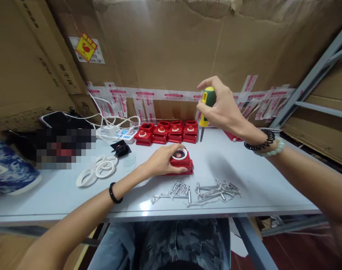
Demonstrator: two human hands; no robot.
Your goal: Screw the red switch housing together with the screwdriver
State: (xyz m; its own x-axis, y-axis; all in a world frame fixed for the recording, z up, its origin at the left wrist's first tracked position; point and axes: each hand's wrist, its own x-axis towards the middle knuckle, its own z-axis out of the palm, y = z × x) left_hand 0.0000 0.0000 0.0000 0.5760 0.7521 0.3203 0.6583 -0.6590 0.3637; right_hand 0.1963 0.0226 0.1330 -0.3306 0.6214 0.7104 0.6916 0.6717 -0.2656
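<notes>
The left hand [162, 162] lies on the pale bench [261, 180], fingers curled round a red block [184, 165] w/ a white ring [180, 153] seated on top; thumb side presses the block's near-left edge, holding it flat approx. mid-bench. The right hand [223, 107] is raised above and behind it, closed round the green-and-yellow handle of a screwdriver [206, 108], index finger stretched out over the top of the handle, the shaft pointing down and its tip just over the bench, near the row of blocks but not on the held one. That row of red blocks [167, 132], four of them side by side, each w/ a round insert on top, stands behind the held block, near the back edge. In front of the held block, nr the front edge, lies a loose heap of metal screws and pins [199, 189], spread in two clumps. To the left lie loose white rings [99, 170], overlapping, w/ a small black piece [120, 148] just behind them and a clear round disc [129, 161] beside. Further back left a white power strip [122, 134] w/ white cables [109, 120] sits on the bench. Cardboard [171, 45] lines the wall behind, w/ strips of red-printed tape [148, 95] along its lower edge. A grey metal rack frame [314, 75] slants at right.
</notes>
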